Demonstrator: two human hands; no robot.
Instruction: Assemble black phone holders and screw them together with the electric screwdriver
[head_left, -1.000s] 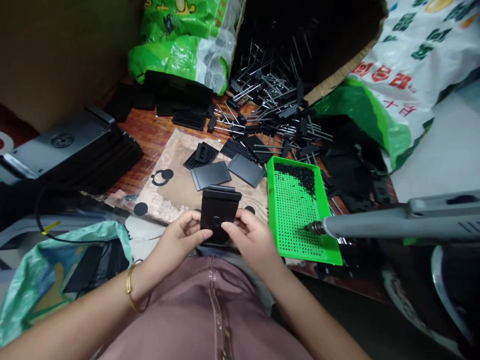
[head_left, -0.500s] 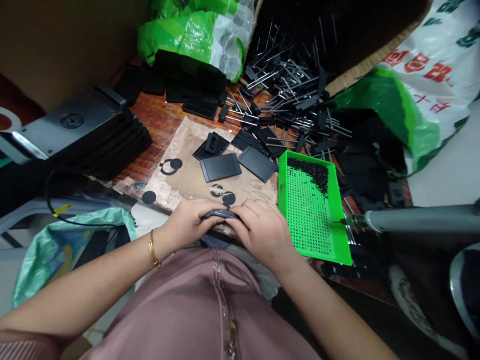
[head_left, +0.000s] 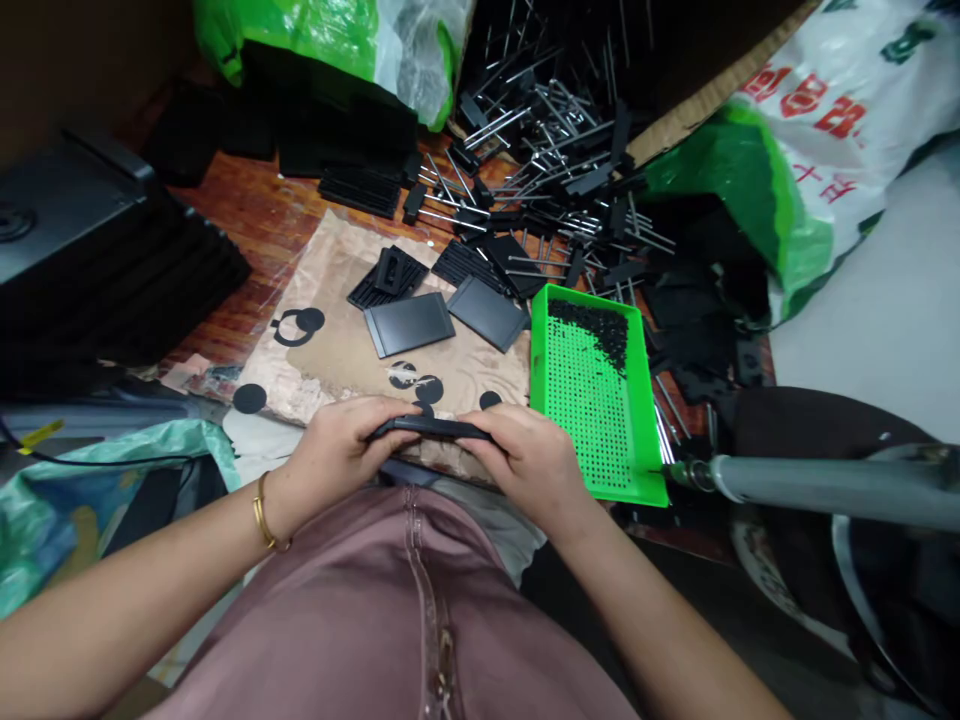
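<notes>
the left hand (head_left: 337,455) and the right hand (head_left: 521,460) hold a flat black plastic plate (head_left: 431,428) level above the lap, the fingers (head_left: 480,425) pressed around its edges. on the wooden counter (head_left: 240,215) lie a brown paper sheet (head_left: 330,345), a green perforated tray (head_left: 537,380) and many metal pins (head_left: 540,130).

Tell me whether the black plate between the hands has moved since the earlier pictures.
Yes: the black plate has tipped from face-on to edge-on and dropped toward the person, judged against the green perforated tray.
</notes>
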